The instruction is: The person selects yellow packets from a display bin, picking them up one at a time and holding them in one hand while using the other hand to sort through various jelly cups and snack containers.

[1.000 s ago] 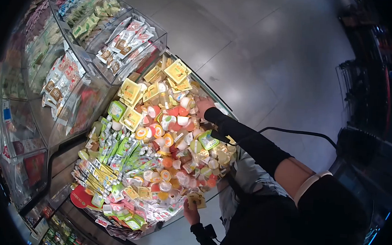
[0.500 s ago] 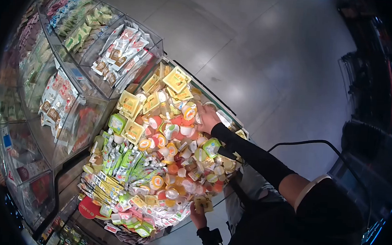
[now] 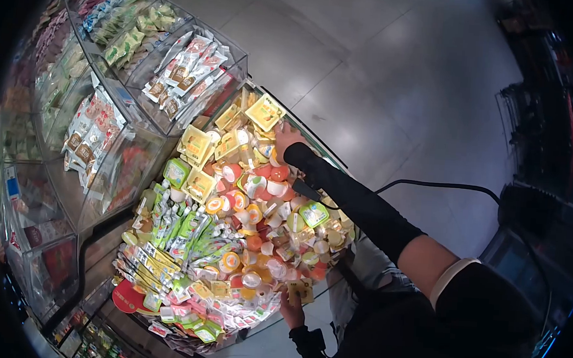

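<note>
My right hand (image 3: 289, 142) reaches over the far edge of a heaped bin of packaged jellies. Its fingers look apart at the corner of a yellow square jelly tub (image 3: 265, 112); the fingertips are partly hidden. Below it lie loose round jelly cups (image 3: 276, 187) with red, orange and white tops. My left hand (image 3: 293, 309), at the bin's near edge, is closed on a small yellow jelly tub (image 3: 302, 291) with dark marks. More yellow tubs (image 3: 197, 145) sit at the upper left of the heap.
Green-and-white squeeze pouches (image 3: 188, 229) and yellow sticks (image 3: 145, 265) fill the heap's left side. Clear divided bins (image 3: 133, 114) with wrapped snacks stand left. A black cable (image 3: 430, 184) runs from a small black box (image 3: 306, 190) near my right wrist. Grey floor (image 3: 372, 72) lies beyond.
My right hand has moved up and left, from among the round cups to the yellow tub's corner. The black box moved with that arm. My left hand keeps its tub, almost still.
</note>
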